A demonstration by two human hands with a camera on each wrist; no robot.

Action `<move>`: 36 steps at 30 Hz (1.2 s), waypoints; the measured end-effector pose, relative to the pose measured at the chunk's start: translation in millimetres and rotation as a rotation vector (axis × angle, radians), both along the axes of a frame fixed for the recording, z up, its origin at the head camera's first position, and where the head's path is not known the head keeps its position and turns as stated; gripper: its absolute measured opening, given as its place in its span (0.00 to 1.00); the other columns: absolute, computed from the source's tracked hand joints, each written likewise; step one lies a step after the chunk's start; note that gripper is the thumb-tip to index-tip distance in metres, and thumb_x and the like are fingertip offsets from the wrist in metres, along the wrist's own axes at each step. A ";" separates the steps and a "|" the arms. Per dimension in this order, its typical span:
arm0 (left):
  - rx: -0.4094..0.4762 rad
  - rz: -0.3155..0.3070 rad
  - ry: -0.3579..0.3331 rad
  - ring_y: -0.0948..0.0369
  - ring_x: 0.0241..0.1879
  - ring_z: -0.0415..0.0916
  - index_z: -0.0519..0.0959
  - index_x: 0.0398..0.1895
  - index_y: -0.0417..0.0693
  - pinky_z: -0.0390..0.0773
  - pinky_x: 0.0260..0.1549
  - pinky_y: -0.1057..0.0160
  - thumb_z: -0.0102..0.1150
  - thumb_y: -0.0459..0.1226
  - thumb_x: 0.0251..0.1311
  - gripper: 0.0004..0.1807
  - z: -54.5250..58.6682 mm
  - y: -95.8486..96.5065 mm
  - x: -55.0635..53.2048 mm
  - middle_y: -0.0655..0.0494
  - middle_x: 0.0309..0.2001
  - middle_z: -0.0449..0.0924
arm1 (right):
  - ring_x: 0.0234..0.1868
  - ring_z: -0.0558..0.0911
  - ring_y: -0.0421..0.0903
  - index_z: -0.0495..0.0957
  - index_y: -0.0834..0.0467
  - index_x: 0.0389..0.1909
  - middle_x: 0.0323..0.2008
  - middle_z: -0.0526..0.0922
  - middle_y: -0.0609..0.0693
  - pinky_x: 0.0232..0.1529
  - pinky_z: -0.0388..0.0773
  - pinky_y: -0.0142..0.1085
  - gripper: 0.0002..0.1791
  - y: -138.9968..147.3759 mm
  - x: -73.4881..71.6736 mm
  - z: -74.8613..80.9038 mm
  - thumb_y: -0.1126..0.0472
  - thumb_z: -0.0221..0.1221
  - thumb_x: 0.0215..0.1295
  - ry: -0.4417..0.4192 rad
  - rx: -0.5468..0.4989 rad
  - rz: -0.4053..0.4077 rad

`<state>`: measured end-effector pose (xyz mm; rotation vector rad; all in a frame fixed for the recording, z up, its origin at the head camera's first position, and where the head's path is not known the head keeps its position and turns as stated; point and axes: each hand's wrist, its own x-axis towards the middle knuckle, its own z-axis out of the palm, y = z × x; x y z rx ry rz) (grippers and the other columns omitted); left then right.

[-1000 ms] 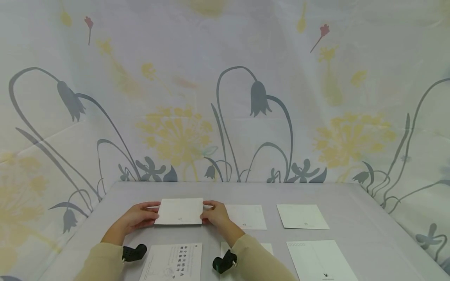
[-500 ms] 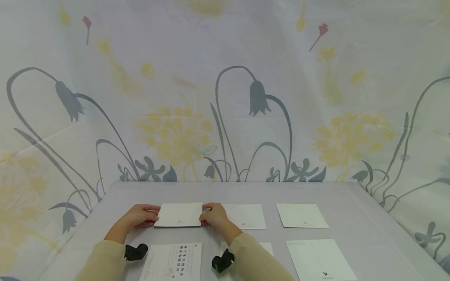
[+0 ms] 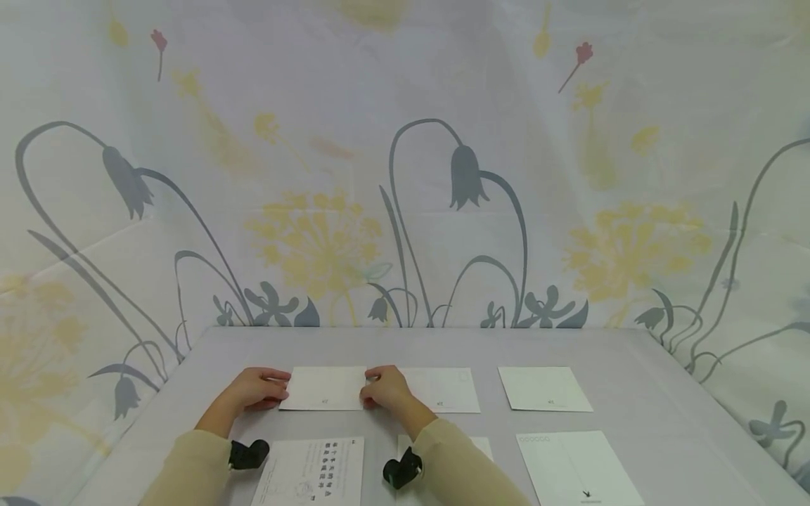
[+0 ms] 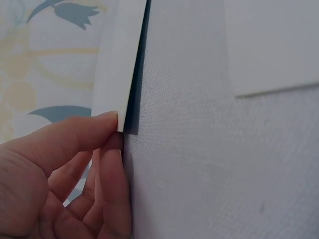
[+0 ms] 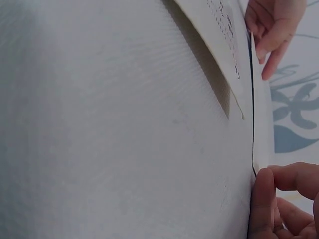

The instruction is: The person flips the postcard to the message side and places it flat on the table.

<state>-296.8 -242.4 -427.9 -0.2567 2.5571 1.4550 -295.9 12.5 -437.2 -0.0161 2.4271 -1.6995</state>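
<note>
A blank-looking white postcard (image 3: 323, 388) with a tiny dark print near its front edge is at the back left of the table. My left hand (image 3: 249, 392) pinches its left end; in the left wrist view, thumb and fingertips meet at the postcard's corner. At the opposite end, my right hand (image 3: 389, 391) pinches the right corner, also seen in the right wrist view. A thin dark gap shows under the postcard's near edge, so that edge stands slightly off the cloth. Another white card (image 3: 441, 391) lies just right of my right hand, partly covered by it.
Further right on the grey table (image 3: 468, 348) lies a third back-row card (image 3: 545, 388). In front are a card with printed characters (image 3: 310, 471), a card (image 3: 479, 445) mostly hidden by my right sleeve, and a larger white card (image 3: 574, 467). A floral cloth (image 3: 430, 232) hangs behind.
Both hands have lowered the postcard towards the table, and its front edge has less of a dark gap beneath it now. The other cards have stayed where they were.
</note>
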 end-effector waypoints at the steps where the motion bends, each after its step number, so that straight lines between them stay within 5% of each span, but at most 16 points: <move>1: -0.001 -0.004 0.005 0.63 0.27 0.76 0.76 0.50 0.32 0.79 0.27 0.65 0.64 0.29 0.50 0.21 0.0 0.0 0.1 0.49 0.36 0.80 | 0.15 0.76 0.37 0.77 0.68 0.48 0.27 0.75 0.52 0.22 0.77 0.30 0.23 0.0 -0.1 0.2 0.75 0.62 0.46 0.000 0.000 0.000; 12: -0.025 0.016 0.026 0.63 0.26 0.74 0.76 0.49 0.32 0.78 0.26 0.67 0.65 0.30 0.50 0.20 0.1 1.9 3.6 0.50 0.35 0.80 | 0.17 0.77 0.38 0.76 0.68 0.49 0.28 0.75 0.52 0.23 0.77 0.30 0.23 1.3 -1.3 -0.6 0.73 0.62 0.47 -0.009 -0.010 0.004; 21: 0.046 0.022 0.015 0.62 0.28 0.75 0.75 0.52 0.33 0.79 0.29 0.66 0.65 0.32 0.52 0.22 0.3 -1.6 7.5 0.50 0.37 0.80 | 0.18 0.75 0.39 0.77 0.67 0.46 0.25 0.75 0.51 0.22 0.74 0.31 0.21 3.0 1.6 1.7 0.71 0.64 0.47 0.040 -0.009 0.022; 36: 0.093 -0.063 0.073 0.60 0.34 0.75 0.73 0.54 0.31 0.79 0.34 0.63 0.65 0.33 0.53 0.25 7.7 -10.5 24.2 0.47 0.41 0.78 | 0.18 0.76 0.39 0.77 0.69 0.44 0.22 0.73 0.49 0.26 0.80 0.33 0.19 -3.3 21.5 16.1 0.74 0.64 0.48 0.113 -0.155 0.043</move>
